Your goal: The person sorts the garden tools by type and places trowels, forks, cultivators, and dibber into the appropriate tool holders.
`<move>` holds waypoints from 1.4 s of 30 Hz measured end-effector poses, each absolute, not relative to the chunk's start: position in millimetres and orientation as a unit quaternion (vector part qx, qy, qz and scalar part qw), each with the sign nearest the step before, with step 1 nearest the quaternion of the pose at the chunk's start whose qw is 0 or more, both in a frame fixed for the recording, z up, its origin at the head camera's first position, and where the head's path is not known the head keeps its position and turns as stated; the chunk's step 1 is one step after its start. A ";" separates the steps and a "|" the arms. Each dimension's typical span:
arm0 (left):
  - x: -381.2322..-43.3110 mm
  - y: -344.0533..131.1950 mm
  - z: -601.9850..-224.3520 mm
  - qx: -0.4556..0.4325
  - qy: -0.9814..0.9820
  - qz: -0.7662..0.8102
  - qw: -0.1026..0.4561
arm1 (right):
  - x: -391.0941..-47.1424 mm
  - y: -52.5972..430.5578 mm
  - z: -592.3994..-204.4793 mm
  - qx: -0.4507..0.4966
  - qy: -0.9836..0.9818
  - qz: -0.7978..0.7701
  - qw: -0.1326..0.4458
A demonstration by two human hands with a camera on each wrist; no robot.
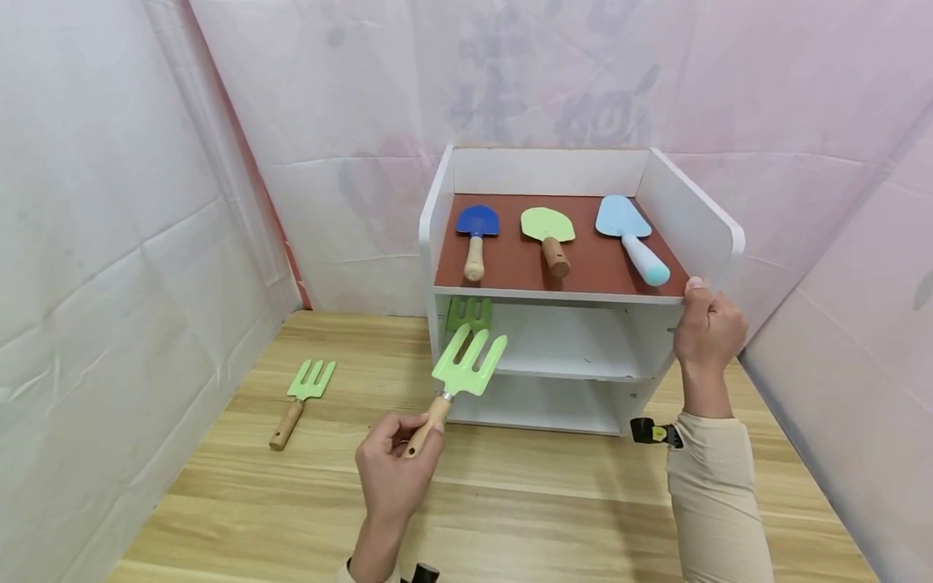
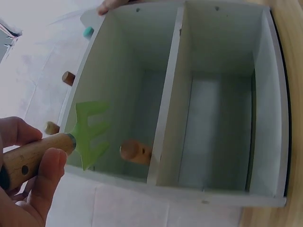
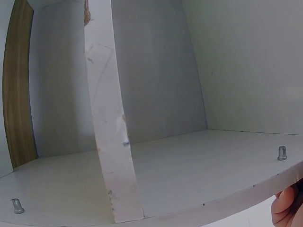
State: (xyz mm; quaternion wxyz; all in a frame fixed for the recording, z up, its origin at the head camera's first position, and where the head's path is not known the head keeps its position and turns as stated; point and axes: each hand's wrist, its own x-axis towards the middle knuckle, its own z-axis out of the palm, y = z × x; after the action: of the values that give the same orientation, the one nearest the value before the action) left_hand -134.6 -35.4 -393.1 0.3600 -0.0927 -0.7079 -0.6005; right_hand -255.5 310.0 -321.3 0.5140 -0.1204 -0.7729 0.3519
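My left hand (image 1: 397, 470) grips the wooden handle of a light green garden hand fork (image 1: 466, 371), its tines pointing up and away at the front of a white shelf unit (image 1: 554, 298). In the left wrist view the fork's tines (image 2: 90, 135) overlap the upper compartment. A second green fork (image 1: 470, 314) lies at the left of that compartment, its wooden handle end (image 2: 135, 151) toward the opening. My right hand (image 1: 709, 328) holds the unit's right front edge at the top board, thumb over it. Only its fingers (image 3: 286, 205) show in the right wrist view.
On the brown top board (image 1: 510, 275) lie a blue trowel (image 1: 476, 235), a light green trowel (image 1: 548, 231) and a pale blue trowel (image 1: 630, 231). Another green fork (image 1: 306, 389) lies on the wooden table (image 1: 350, 502) left of the unit. Sheeted walls (image 1: 342, 219) surround the table.
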 end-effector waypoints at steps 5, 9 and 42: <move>-139.6 -18.8 -380.6 -0.101 -0.707 -0.616 0.333 | -257.0 311.2 -321.8 -0.125 -0.774 0.351 0.513; -142.5 -7.0 -370.1 -0.118 -0.704 -0.625 0.316 | -258.8 312.7 -323.0 -0.130 -0.773 0.350 0.513; -206.8 62.8 -392.4 -0.115 -0.744 -0.614 0.237 | -248.2 315.0 -311.0 -0.122 -0.791 0.400 0.446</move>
State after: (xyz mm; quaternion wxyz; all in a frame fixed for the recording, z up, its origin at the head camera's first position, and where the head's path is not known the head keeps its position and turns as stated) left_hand -206.8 62.8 -392.4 0.2368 -0.1149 -0.7444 -0.6137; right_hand -248.2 315.0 -311.0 0.4463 -0.1215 -0.7912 0.4001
